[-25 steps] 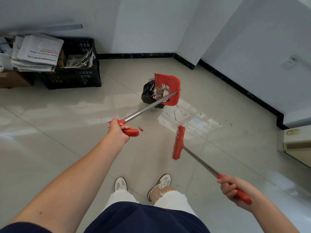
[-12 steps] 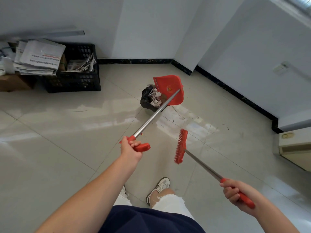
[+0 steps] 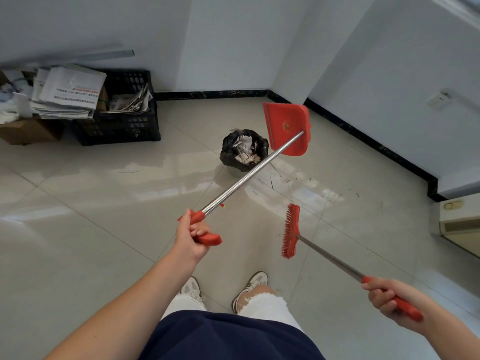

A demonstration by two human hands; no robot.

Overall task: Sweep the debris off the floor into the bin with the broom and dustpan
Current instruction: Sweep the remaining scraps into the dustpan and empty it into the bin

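Observation:
My left hand (image 3: 191,239) grips the red handle of a long metal-shafted dustpan. Its red pan (image 3: 287,127) hangs in the air just right of and above the bin (image 3: 244,149), with its back toward me. The bin is small, lined with a black bag and holds crumpled paper scraps. My right hand (image 3: 389,298) is closed on the red grip of the broom. The red broom head (image 3: 291,231) hovers above the floor, in front of my feet. Thin dark debris (image 3: 285,179) lies scattered on the tiles right of the bin.
A black crate (image 3: 124,126) stuffed with newspapers and a cardboard box (image 3: 28,132) stand against the back wall on the left. A black skirting (image 3: 368,141) runs along the right wall. A beige unit (image 3: 461,224) juts in at the right edge.
The dustpan has swung from over the bin to its right and now shows its back; paper that lay in the pan is in the bin. My left hand has dropped lower.

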